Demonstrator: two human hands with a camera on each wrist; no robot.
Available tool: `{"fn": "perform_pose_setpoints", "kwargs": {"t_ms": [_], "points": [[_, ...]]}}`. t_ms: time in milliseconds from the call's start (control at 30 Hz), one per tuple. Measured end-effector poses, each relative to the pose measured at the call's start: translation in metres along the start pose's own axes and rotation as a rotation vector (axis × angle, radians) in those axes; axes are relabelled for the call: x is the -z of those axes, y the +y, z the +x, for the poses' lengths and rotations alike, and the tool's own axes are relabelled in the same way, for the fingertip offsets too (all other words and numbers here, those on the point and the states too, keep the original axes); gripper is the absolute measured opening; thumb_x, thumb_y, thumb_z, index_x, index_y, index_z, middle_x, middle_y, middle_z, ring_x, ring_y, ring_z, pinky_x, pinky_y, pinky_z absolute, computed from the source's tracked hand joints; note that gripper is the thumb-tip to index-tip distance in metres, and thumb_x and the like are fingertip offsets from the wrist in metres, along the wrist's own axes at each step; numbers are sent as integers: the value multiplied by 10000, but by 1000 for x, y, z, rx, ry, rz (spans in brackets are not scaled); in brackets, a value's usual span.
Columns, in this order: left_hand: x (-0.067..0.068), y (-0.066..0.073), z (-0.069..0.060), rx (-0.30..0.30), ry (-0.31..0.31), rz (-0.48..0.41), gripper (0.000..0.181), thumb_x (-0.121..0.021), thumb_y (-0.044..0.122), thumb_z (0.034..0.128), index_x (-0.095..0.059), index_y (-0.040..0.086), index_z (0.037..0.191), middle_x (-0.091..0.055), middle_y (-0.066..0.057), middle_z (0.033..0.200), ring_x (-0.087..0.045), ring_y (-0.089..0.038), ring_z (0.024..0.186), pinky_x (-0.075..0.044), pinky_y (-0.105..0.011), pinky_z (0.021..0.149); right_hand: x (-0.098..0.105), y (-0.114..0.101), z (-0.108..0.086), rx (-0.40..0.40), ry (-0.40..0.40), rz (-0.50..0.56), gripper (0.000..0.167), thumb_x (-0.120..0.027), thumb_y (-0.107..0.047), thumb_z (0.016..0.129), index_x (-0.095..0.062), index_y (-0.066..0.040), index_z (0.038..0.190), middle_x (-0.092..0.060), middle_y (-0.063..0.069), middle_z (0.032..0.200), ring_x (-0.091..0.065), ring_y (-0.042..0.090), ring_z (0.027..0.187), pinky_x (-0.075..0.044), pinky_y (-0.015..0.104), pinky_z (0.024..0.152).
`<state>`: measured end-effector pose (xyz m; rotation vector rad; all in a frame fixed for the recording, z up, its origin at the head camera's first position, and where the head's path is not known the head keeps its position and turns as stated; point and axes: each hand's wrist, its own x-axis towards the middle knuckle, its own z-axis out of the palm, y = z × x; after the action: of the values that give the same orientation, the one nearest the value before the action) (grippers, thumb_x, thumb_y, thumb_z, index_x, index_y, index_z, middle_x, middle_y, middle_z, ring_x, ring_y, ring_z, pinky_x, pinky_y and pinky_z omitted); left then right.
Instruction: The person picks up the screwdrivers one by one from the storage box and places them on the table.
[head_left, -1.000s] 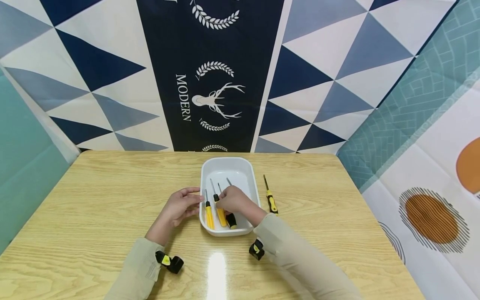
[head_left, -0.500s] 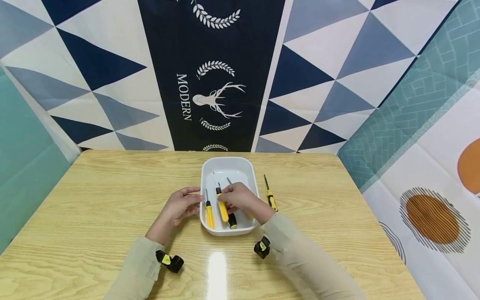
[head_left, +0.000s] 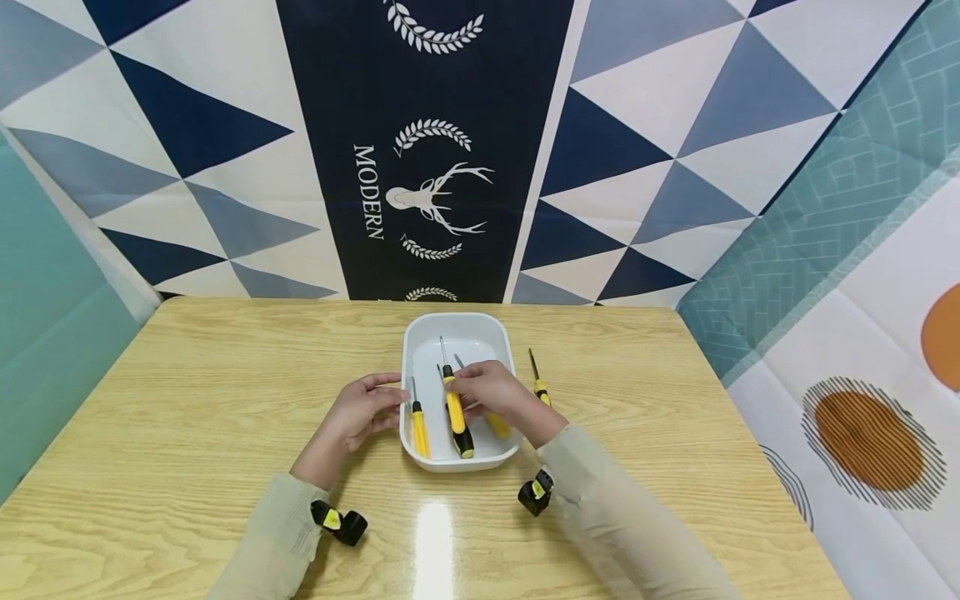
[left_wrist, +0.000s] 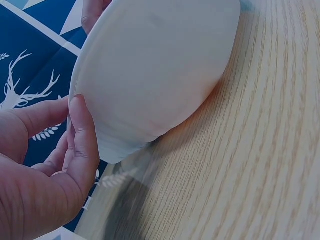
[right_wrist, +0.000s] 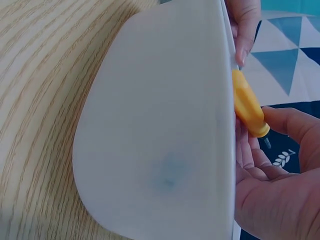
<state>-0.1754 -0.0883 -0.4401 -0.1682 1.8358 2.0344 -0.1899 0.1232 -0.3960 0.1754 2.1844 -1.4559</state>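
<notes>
As right fingers (head_left: 467, 382) are pinching one of five yellow-handled screwdrivers (head_left: 454, 410) tip-forward, left fingers (head_left: 386, 397) are gripping one white tray's edge (head_left: 406, 346).

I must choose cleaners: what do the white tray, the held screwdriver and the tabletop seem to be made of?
White tray: likely plastic, smooth, slightly glossy, judging by its thin rounded rim.
Held screwdriver: smooth yellow handle, likely plastic; silvery shaft, apparently metal.
Tabletop: wood or laminate; grain shows, and glare suggests gloss.

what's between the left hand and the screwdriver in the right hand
The left wall of the white tray, which the left hand grips, and, just inside it, another yellow-handled screwdriver. Nothing visible comes between the right hand and the held screwdriver.
</notes>
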Motion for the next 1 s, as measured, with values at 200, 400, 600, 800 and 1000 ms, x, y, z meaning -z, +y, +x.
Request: {"fn": "perform_pose_setpoints", "kwargs": {"t_ms": [200, 400, 600, 800, 1000], "points": [[0, 1, -1, -1, -1, 0, 495, -622, 65, 877, -433, -10, 1329, -621, -12, 920, -638, -118, 739, -571, -247, 677, 3, 3, 0, 6, -6, 39, 287, -645, -188, 866, -612, -6, 1084, -649, 76, 909, -608, 143, 748, -567, 299, 684], [0, 1, -1, 0, 0, 7, 495, -621, 67, 879, -432, -5, 1331, -617, -11, 917, -629, -113, 727, -565, -236, 667, 6, 3, -3, 22, -23, 81, 267, -636, -143, 867, -618, 18, 1079, -647, 79, 888, -603, 145, 736, -555, 267, 635], [0, 1, -1, 1, 4, 15, 498, -628, 75, 876, -437, 0, 1329, -621, -17, 921, -625, -116, 728, -563, -234, 664, 10, 4, -5, 30, -39, 92, 300, -633, -112, 854, -605, 43, 1109, -656, 84, 900, -606, 136, 740, -566, 289, 677], [-1, 2, -2, 1, 9, 21, 498, -629, 77, 875, -439, -1, 1329, -625, -22, 922, -622, -121, 727, -560, -233, 658, 14, 3, -7, 27, -40, 89, 321, -642, -122, 854, -590, 33, 1130, -650, 74, 928, -608, 132, 749, -573, 299, 711], [-1, 2, -2, 2, 8, 17, 493, -628, 74, 875, -441, -4, 1325, -627, -13, 908, -629, -120, 723, -562, -238, 656, 16, 2, -9, 16, -34, 87, 302, -647, -121, 855, -596, 11, 1122, -651, 78, 949, -614, 141, 761, -574, 298, 708]]}}
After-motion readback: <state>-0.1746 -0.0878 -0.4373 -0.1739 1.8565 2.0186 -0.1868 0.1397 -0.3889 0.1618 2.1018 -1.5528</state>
